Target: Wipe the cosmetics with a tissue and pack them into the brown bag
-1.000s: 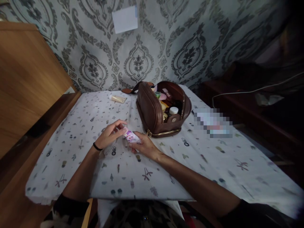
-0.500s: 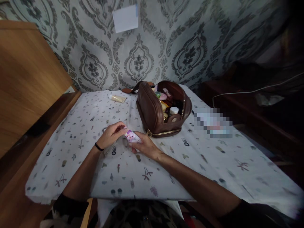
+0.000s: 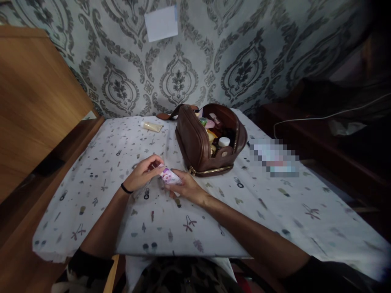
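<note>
damask-print wallpaper [image 3: 179, 77] behind, white sheet of paper [image 3: 161, 23] on it; below, tabletop [image 3: 106, 203] under a white cloth with small plant prints. pink-purple printed pack [image 3: 170, 176] is up between both hands, over the tabletop, just in front of the bag's near left corner. right hand [image 3: 188, 188] has its grip clamped round the near end, thumb on top; left hand [image 3: 144, 173] has thumb and fingers pinched on the far left end, exact fingertip contact partly hidden. pack looks light, probably soft-walled and a bit slick, not fragile; best held along the sides mid-length, light squeeze, since it may dent. can't tell what's inside. brown bag [image 3: 192, 136] stands unzipped, mouth open, likely stiff enough to hold shape. in it: white lid [image 3: 224, 141] near the front, yellow item [image 3: 210, 135], green item [image 3: 203, 121], pink item [image 3: 209, 124], rest too dark to sort. cream tube [image 3: 152, 127] lies flat left of bag, well apart from hands. pixelated item [image 3: 275, 158] right of bag, unreadable.
</note>
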`<act>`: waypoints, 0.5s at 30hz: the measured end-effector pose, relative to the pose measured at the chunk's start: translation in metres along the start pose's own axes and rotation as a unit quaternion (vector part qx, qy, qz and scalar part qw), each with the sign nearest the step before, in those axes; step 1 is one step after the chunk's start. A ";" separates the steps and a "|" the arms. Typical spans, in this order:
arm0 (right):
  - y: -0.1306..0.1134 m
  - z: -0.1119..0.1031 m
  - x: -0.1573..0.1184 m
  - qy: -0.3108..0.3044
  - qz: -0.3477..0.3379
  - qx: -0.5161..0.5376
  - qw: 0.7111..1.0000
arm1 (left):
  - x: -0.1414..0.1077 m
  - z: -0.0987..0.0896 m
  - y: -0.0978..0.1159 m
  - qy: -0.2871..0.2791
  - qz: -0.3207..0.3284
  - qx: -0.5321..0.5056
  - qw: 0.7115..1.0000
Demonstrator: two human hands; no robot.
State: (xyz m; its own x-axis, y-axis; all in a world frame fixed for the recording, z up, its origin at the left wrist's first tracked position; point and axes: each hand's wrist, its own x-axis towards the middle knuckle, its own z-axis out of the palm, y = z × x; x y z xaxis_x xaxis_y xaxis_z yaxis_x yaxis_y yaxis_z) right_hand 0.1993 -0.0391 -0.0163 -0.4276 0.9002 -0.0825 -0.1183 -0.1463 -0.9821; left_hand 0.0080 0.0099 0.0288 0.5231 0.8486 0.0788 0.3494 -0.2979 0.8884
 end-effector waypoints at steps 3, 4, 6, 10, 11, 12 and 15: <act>0.000 -0.001 0.000 -0.009 0.001 0.033 0.999 | -0.001 -0.004 0.002 -0.024 0.025 -0.034 0.999; 0.000 -0.001 0.000 -0.010 -0.003 0.038 0.999 | -0.001 -0.005 0.003 -0.026 0.033 -0.047 0.998; 0.000 -0.001 0.000 -0.010 -0.007 0.038 0.999 | -0.001 -0.005 0.003 -0.019 0.039 -0.062 0.997; 0.001 0.000 0.000 -0.010 -0.004 0.022 1.000 | 0.000 -0.002 0.000 0.012 0.005 -0.030 0.999; 0.000 0.000 0.000 -0.010 -0.005 0.020 1.000 | 0.000 -0.002 0.000 0.014 -0.003 -0.024 1.000; 0.000 0.000 0.000 -0.010 -0.005 0.021 1.000 | 0.001 -0.001 0.000 0.012 -0.008 -0.022 1.000; -0.001 0.000 0.000 -0.009 0.007 0.043 0.999 | 0.001 -0.002 0.002 -0.005 -0.002 -0.044 0.999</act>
State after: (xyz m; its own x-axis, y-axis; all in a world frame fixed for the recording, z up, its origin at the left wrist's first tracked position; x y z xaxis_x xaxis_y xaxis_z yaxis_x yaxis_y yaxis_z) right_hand 0.1998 -0.0391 -0.0152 -0.4458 0.8904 -0.0921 -0.1880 -0.1937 -0.9629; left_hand 0.0073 0.0109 0.0318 0.5295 0.8453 0.0706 0.2824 -0.2542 0.9250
